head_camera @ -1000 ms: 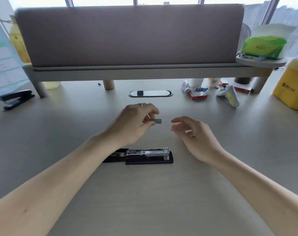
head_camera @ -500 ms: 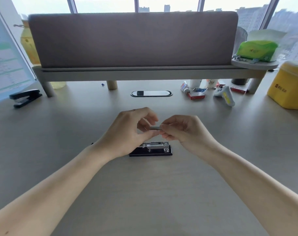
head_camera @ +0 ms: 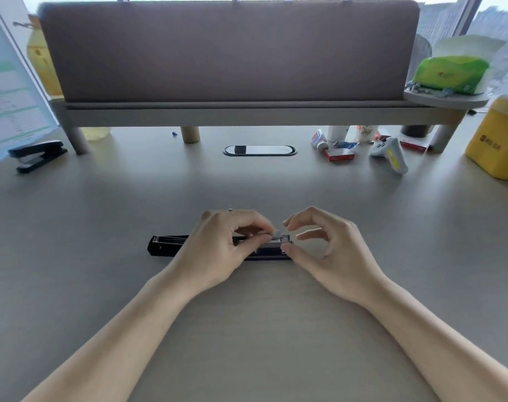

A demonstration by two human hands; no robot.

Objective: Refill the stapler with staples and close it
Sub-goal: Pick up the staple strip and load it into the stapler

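The stapler (head_camera: pixel 218 247) is laid flat and opened on the table (head_camera: pixel 247 329), so its channel faces up. A strip of staples (head_camera: pixel 271 235) is pinched in the left hand (head_camera: pixel 218 250), lowered into the channel. The right hand (head_camera: pixel 325 248) is released, its thumb steadying the front end. Farther back, a spare stapler (head_camera: pixel 36 155) is left aside.

Stapler (head_camera: pixel 165 245), frame centre: glossy black plastic body with a bright, reflective metal channel. Desk (head_camera: pixel 247 329): matt, pale wood-grain laminate, smooth. Divider panel (head_camera: pixel 226 50), top: matt grey-brown cloth, felt-like. Second stapler (head_camera: pixel 36 155), left edge: black plastic, dull sheen. Container (head_camera: pixel 499 137), right edge: smooth yellow plastic.
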